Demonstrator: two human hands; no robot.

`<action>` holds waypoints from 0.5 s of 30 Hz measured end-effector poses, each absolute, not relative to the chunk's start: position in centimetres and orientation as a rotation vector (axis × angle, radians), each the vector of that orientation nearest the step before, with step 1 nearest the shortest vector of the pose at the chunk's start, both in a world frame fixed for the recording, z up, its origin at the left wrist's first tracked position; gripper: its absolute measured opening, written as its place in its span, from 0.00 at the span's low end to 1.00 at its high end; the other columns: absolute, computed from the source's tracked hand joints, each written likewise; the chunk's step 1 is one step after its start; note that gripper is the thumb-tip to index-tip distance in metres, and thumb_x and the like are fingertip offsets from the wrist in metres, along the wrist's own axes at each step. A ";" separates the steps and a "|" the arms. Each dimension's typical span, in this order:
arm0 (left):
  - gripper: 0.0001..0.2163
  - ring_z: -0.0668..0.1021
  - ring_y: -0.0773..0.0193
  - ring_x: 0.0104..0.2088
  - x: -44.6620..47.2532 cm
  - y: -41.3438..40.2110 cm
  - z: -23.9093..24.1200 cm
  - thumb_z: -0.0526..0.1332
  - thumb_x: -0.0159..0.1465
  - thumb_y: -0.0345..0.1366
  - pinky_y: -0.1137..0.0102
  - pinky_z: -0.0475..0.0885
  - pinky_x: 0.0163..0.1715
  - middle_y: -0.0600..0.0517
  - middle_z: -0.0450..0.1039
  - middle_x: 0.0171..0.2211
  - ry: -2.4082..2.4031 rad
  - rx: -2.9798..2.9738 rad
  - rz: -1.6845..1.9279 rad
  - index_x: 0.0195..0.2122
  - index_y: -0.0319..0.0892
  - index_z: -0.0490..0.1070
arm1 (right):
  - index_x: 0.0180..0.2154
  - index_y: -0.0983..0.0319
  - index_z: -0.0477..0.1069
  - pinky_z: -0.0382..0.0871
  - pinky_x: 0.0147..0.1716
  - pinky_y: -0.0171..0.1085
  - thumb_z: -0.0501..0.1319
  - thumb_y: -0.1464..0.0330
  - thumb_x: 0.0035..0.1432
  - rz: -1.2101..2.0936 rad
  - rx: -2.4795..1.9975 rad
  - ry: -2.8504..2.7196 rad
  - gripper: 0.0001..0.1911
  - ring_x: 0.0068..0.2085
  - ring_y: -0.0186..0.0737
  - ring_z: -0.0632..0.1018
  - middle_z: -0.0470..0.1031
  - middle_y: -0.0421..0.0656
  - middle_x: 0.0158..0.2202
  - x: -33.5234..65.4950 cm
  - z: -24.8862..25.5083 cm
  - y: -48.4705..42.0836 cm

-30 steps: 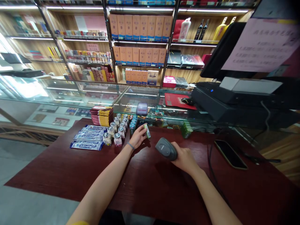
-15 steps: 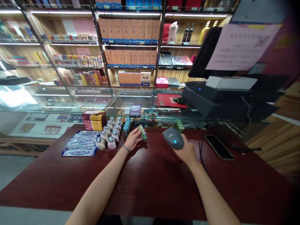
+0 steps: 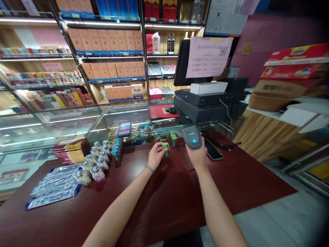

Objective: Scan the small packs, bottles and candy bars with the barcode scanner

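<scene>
My left hand [image 3: 156,156] pinches a small green packet [image 3: 166,149] just above or on the dark red tabletop [image 3: 144,199]; I cannot tell whether it touches the wood. In my right hand [image 3: 197,154] is a dark grey barcode scanner [image 3: 192,136] with a blue light lit, fingers wrapped round its handle. Between the two hands, near the glass counter, stand several similar green packets [image 3: 172,139]. Left of my left hand is a row of small blue-green containers [image 3: 117,150], beside lidded glass jars [image 3: 98,173] of sweets.
Blue-and-white sachets [image 3: 55,185] and a stack of red-and-yellow packs [image 3: 70,151] lie at left. A phone [image 3: 214,151] and cable sit right of the scanner. Behind are a glass counter [image 3: 102,118], a monitor [image 3: 183,65] and a mouse [image 3: 171,110]. Cartons [image 3: 272,92] are piled at right.
My view has turned right, bringing the cartons into sight. My left hand has carried the green packet away from the jars towards the other green packets. The scanner stays in my right hand.
</scene>
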State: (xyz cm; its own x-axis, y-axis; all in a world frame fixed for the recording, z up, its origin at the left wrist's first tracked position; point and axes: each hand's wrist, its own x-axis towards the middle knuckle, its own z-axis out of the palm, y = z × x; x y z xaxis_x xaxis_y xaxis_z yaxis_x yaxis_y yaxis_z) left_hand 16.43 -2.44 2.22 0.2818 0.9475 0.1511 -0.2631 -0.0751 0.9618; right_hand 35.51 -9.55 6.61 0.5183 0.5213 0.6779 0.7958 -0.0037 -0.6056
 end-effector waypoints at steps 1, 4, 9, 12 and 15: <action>0.17 0.82 0.57 0.45 17.7 -2.4 2.0 0.75 0.54 0.38 0.64 0.75 0.47 0.48 0.81 0.41 0.753 1.228 1.185 0.41 0.43 0.72 | 0.44 0.60 0.67 0.73 0.32 0.42 0.62 0.55 0.55 -0.303 -1.650 -1.118 0.20 0.34 0.56 0.84 0.81 0.54 0.34 35.7 6.6 -9.6; 0.15 0.81 0.57 0.44 20.8 -2.0 1.4 0.74 0.54 0.34 0.62 0.74 0.49 0.50 0.80 0.38 0.799 1.239 1.229 0.39 0.44 0.71 | 0.44 0.60 0.67 0.74 0.33 0.43 0.63 0.56 0.54 -0.277 -1.624 -1.065 0.19 0.34 0.56 0.83 0.81 0.54 0.34 35.9 6.7 -9.6; 0.13 0.76 0.58 0.42 23.4 -1.2 0.5 0.74 0.51 0.30 0.62 0.70 0.52 0.50 0.74 0.37 0.985 1.372 1.375 0.36 0.44 0.75 | 0.44 0.60 0.67 0.75 0.34 0.44 0.63 0.56 0.54 -0.244 -1.607 -1.034 0.19 0.36 0.56 0.84 0.81 0.54 0.34 36.2 6.7 -9.6; 0.12 0.75 0.60 0.38 24.1 -0.9 -0.2 0.73 0.53 0.29 0.64 0.70 0.48 0.52 0.73 0.34 1.001 1.383 1.389 0.37 0.44 0.75 | 0.45 0.59 0.66 0.75 0.35 0.43 0.64 0.57 0.54 -0.231 -1.591 -1.042 0.19 0.37 0.55 0.84 0.81 0.53 0.35 36.3 6.6 -9.6; 0.11 0.76 0.61 0.37 24.4 -0.7 -0.6 0.72 0.54 0.30 0.66 0.70 0.45 0.51 0.73 0.35 0.970 1.411 1.369 0.38 0.43 0.74 | 0.44 0.59 0.66 0.75 0.35 0.43 0.64 0.57 0.55 -0.214 -1.562 -1.030 0.19 0.37 0.54 0.84 0.81 0.53 0.35 36.4 6.5 -9.6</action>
